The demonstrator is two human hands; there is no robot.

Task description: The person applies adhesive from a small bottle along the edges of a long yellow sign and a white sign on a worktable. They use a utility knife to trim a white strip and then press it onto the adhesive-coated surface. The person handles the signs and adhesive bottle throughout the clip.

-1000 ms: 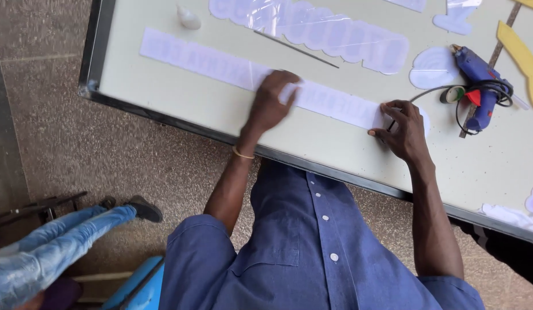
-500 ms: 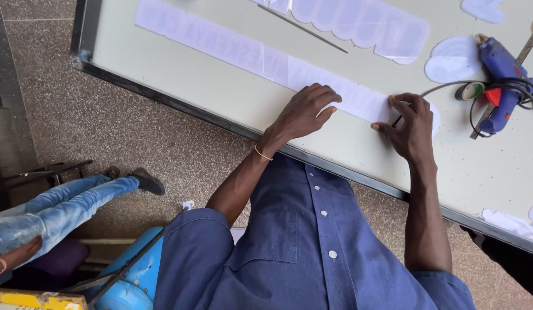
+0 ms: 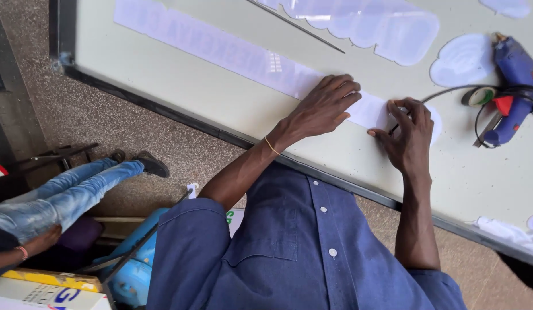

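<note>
A long pale lilac strip (image 3: pixel 220 49) of cut-out lettering lies diagonally on the light table (image 3: pixel 180 92). My left hand (image 3: pixel 324 106) presses flat on the strip near its right end, fingers spread. My right hand (image 3: pixel 407 135) is closed around a thin dark tool, its tip at the strip's right end. A gold bracelet sits on my left wrist.
A blue glue gun (image 3: pixel 510 86) with a coiled black cord lies at the right, beside a tape roll (image 3: pixel 477 96) and a cloud-shaped cut-out (image 3: pixel 461 60). A larger lettered cut-out (image 3: pixel 370 20) and a thin rod (image 3: pixel 295 26) lie farther back. Another person's jeans-clad legs (image 3: pixel 65 189) stretch out at left.
My left hand has slid right along the strip toward my right hand. The view has shifted closer to the table.
</note>
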